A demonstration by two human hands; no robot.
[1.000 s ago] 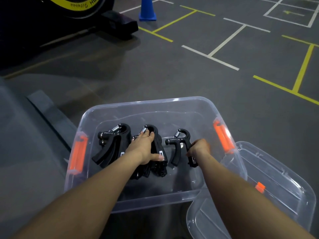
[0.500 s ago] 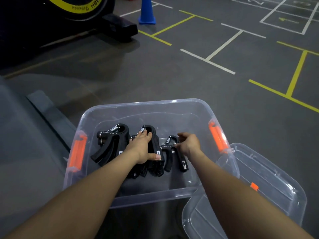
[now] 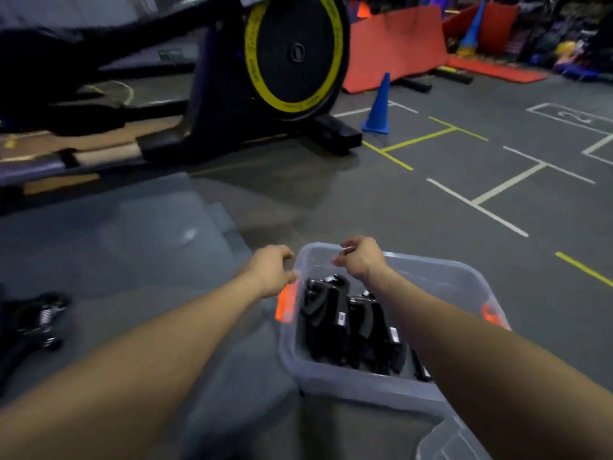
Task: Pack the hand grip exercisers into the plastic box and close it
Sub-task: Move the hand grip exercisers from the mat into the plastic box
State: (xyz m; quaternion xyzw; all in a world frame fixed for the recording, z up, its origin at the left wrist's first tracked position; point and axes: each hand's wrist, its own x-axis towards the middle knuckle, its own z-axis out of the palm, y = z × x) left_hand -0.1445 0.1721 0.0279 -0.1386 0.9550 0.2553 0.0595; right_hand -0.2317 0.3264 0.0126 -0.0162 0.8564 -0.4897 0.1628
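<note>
The clear plastic box (image 3: 351, 385) with orange latches (image 3: 286, 303) stands open on the floor at lower centre-right. Several black hand grip exercisers (image 3: 331, 315) stand packed side by side in it. My left hand (image 3: 272, 270) hovers just outside the box's left far corner, fingers loosely curled and holding nothing. My right hand (image 3: 360, 257) hovers over the far rim, also loosely curled and empty. Another black exerciser (image 3: 39, 323) with a metal spring lies on the grey mat at the far left. A corner of the clear lid (image 3: 454, 443) shows at bottom right.
A grey mat (image 3: 116, 260) lies left of the box. Behind it stands an exercise machine with a yellow-ringed flywheel (image 3: 295, 51). A blue cone (image 3: 378, 107) and red mats (image 3: 394, 44) are farther back, on the line-marked floor.
Both hands have let go of the exercisers and lifted out of the box. The view has swung left and up, bringing the loose exerciser on the mat into sight.
</note>
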